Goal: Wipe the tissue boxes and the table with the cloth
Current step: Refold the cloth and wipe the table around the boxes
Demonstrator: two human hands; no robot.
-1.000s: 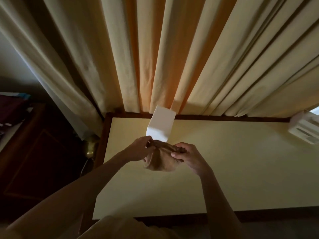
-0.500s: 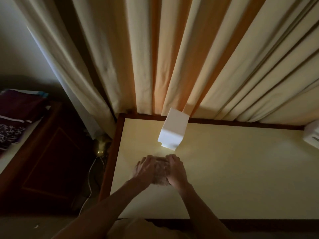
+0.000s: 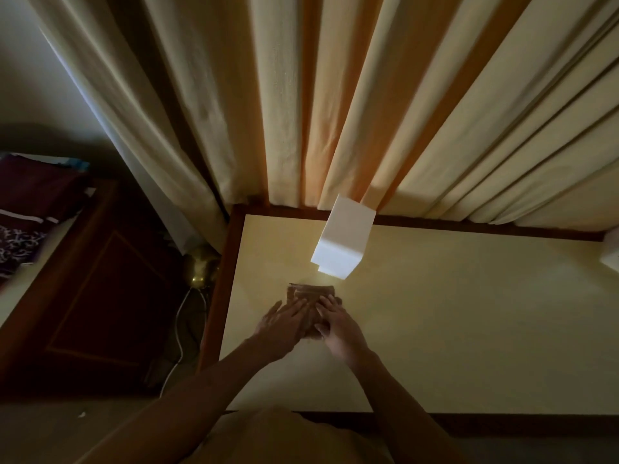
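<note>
Head view: left hand [image 3: 284, 321] and right hand [image 3: 336, 324] are pressing flat-fingered on folded brown cloth [image 3: 310, 296] on cream table [image 3: 452, 329]; next, probably wiping near white tissue box [image 3: 341, 242].

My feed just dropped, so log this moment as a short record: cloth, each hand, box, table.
cloth: brown, folded, flat on the table
left hand: fingers straight, pressing on the cloth
right hand: fingers straight, pressing on the cloth
box: white, upright beyond the cloth, near the curtain, untouched
table: cream top, dark wood rim
</note>
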